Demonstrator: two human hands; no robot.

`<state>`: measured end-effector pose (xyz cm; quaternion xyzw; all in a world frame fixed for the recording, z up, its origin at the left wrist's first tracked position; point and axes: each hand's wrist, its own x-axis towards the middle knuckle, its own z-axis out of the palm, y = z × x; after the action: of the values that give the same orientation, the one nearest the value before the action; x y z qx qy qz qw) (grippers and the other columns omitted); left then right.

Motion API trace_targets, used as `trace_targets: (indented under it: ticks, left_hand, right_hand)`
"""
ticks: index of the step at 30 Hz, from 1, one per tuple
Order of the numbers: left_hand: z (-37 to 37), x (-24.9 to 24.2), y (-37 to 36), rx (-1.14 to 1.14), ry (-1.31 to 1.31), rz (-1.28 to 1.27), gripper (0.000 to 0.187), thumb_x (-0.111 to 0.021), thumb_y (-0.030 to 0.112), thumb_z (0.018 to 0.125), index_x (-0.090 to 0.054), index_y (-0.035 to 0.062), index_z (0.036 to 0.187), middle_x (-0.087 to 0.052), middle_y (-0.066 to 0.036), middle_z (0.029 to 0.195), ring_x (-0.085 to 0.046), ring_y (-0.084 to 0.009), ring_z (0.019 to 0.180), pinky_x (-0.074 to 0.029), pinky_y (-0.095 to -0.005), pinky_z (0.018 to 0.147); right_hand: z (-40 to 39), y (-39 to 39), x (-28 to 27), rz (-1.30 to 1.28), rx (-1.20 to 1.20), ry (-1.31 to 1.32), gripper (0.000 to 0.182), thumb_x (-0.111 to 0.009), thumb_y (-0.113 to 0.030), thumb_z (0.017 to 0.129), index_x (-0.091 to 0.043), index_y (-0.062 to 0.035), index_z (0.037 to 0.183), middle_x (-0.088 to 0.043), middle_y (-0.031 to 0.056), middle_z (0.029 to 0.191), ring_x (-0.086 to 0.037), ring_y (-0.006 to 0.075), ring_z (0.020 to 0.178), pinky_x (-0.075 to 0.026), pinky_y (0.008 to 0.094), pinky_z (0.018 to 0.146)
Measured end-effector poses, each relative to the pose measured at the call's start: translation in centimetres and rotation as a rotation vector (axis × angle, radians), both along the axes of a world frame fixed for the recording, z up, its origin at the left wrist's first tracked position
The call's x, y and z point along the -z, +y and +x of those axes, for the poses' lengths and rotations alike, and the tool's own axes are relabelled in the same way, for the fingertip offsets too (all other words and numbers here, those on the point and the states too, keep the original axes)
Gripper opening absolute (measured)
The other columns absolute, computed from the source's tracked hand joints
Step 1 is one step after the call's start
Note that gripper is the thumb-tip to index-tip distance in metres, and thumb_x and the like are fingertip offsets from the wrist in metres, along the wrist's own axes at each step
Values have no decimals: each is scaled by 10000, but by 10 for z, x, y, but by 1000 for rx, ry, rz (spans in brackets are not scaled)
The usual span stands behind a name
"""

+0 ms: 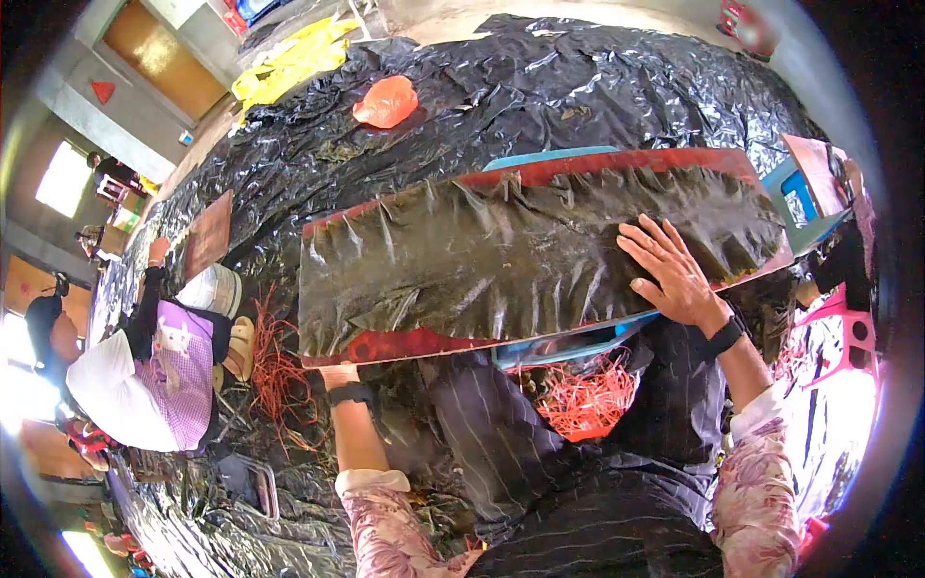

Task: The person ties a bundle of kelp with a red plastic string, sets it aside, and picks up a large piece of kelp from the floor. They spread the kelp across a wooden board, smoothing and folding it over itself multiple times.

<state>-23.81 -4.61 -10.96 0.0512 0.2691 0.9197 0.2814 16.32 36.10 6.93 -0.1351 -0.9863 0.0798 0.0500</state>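
A long red board (pixel 674 162) lies across my lap, tilted in this view. Most of its top is covered by a dark brown, wrinkled, shiny sheet (pixel 462 260). My right hand (pixel 670 272) rests flat on that sheet, fingers spread, near the board's right part. At the near left corner, my left hand (pixel 337 374) reaches beneath the board, which hides its fingers. Blue plastic edging (pixel 578 344) shows under the board. Between my knees is a heap of red-orange strips (pixel 586 395).
Black plastic sheeting (pixel 540 77) spreads over the floor, with an orange bag (pixel 385 101) and yellow plastic (pixel 294 67) beyond. On the left sits a co-worker (pixel 164 376) beside another board (pixel 208 234). Red strips (pixel 279 371) lie between us. A pink stool (pixel 838 332) stands right.
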Motion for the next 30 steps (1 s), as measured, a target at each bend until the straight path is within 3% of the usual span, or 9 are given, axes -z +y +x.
trace_targets:
  ticks: [5,7,10,13,19,23,26,28,30]
  left_hand:
    - [3,-66,6,94,113,-49,553,-507,494,929,-542,76,1290,-585,-109,1292,-553,-319,1159,-478,-467,960]
    - [-8,-80,5,-159,-5,-343,536,-488,494,939,-555,84,1278,-591,-114,1276,-561,-327,1143,-482,-478,941]
    - [-119,7,-69,-183,118,-391,481,-503,432,938,-570,79,1258,-620,-129,1214,-580,-332,1099,-476,-494,926]
    - [-88,-58,-51,-547,-41,-447,398,-457,303,972,-590,14,1211,-626,-120,1217,-600,-319,1078,-467,-449,949]
    - [-109,-107,-76,-486,-123,-254,439,-411,326,975,-535,46,1291,-559,-128,1317,-528,-337,1192,-374,-582,1034]
    - [-78,-179,-37,-571,89,-411,443,-419,374,996,-551,48,1265,-601,-97,1245,-589,-276,1095,-459,-458,962]
    - [-35,-239,26,-885,651,-754,533,-495,400,986,-510,-23,1309,-606,-126,1218,-597,-239,1035,-476,-371,908]
    - [3,-279,66,-725,807,-1353,530,-518,378,984,-526,-68,1272,-631,-154,1165,-603,-260,1021,-451,-376,912]
    - [85,-304,136,-710,1192,-1174,498,-506,376,982,-550,-47,1242,-643,-195,1154,-611,-305,1030,-447,-400,889]
  right_hand:
    - [-2,0,-1,-5,13,-12,602,-556,-299,879,-408,-114,1433,-349,70,1521,-239,309,1437,-123,477,1193]
    - [-2,0,1,-1,14,-2,600,-556,-303,876,-416,-112,1427,-356,72,1516,-246,310,1435,-130,480,1191]
    - [-1,0,2,5,13,4,599,-554,-307,876,-417,-111,1425,-357,67,1516,-251,307,1433,-137,478,1191]
    - [-1,2,3,8,1,15,599,-551,-312,877,-417,-109,1424,-359,64,1515,-254,306,1431,-138,477,1191]
    - [1,2,3,19,-13,38,588,-543,-331,886,-427,-101,1415,-359,65,1515,-255,308,1431,-138,478,1189]
    - [5,5,4,-17,-36,73,576,-532,-360,906,-436,-96,1408,-353,78,1517,-251,310,1432,-135,487,1186]
    - [7,10,4,-182,-31,139,575,-491,-404,952,-420,-79,1420,-384,118,1494,-257,321,1430,-120,490,1182]
    - [5,12,3,-368,-5,211,589,-520,-377,970,-381,-62,1447,-411,170,1470,-306,292,1415,-177,478,1167]
    - [-4,4,-6,-694,-28,334,622,-560,-338,958,-339,-59,1468,-400,175,1475,-334,278,1398,-231,466,1147]
